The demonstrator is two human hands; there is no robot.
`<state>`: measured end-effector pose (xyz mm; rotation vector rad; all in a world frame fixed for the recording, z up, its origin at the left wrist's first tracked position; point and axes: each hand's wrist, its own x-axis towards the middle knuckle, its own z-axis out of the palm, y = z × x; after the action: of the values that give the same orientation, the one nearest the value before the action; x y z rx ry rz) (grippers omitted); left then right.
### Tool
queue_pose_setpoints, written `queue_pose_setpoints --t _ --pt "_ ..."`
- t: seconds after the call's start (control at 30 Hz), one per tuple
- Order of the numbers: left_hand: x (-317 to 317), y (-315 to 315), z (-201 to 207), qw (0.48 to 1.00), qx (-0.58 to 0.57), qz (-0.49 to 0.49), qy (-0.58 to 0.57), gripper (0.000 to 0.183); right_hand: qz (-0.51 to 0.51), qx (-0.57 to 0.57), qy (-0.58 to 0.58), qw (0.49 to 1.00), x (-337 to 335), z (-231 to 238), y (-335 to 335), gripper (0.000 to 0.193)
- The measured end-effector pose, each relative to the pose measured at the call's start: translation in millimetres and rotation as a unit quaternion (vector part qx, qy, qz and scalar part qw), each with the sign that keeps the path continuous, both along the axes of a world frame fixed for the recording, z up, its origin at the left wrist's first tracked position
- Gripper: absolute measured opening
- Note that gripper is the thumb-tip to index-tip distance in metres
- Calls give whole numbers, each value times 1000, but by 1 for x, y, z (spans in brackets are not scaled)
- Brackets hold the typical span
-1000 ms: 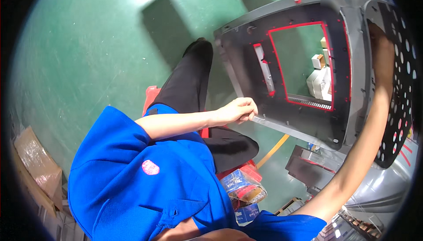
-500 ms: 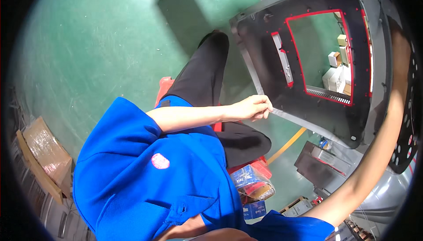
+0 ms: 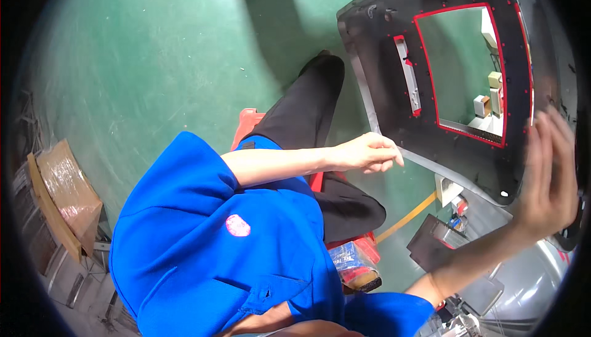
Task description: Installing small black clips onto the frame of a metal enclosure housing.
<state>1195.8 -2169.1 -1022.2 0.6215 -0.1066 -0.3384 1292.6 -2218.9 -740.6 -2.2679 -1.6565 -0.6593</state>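
A large dark grey moulded panel (image 3: 431,146) stands at the right, with a rectangular window-like opening bordered in red tape and a narrow slot beside it. At the panel's near edge, my left hand (image 3: 369,152) is closed with its fingers curled together; what is in them, if anything, does not show. My right hand (image 3: 548,183) is raised over the panel's right side, with fingers stretched out and slightly blurred. No object shows in it. Whether its fingertips touch the panel cannot be made out.
Under me is a red seat (image 3: 246,124), with a blue wrapped package (image 3: 349,257) by its side. Cardboard (image 3: 68,189) wrapped in film leans at the far left. Below the panel stand dark equipment (image 3: 431,241) and a shiny grey curved surface (image 3: 529,281). The floor (image 3: 154,60) is green.
My right hand has come back from the panel's far right side toward me, its fingers now stretched out. The view has shifted a little; my left hand stays by the panel's edge.
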Motion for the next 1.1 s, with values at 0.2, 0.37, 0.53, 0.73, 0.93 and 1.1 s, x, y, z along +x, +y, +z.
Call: queue_pose_setpoints --t 0.2,0.37,0.53,0.73,0.93,1.1 --pt "-14 1 29 991 88 -48 -93 34 -60 -74 271 958 -66 -113 -79 25" --pt "-24 -13 48 992 61 -74 -75 37 -107 25 363 925 -79 -124 -111 31" --pt "-28 -27 58 992 50 -96 -60 43 -107 112 385 910 -82 -136 -130 23" --pt "-35 -22 66 997 19 -69 -25 49 -52 189 324 925 -92 -136 -116 14" --pt "-32 -15 78 999 -3 51 -5 38 -58 270 389 879 -89 -112 -115 14" --pt "-31 -13 74 999 17 31 26 44 -9 86 190 978 -86 -123 -100 22"
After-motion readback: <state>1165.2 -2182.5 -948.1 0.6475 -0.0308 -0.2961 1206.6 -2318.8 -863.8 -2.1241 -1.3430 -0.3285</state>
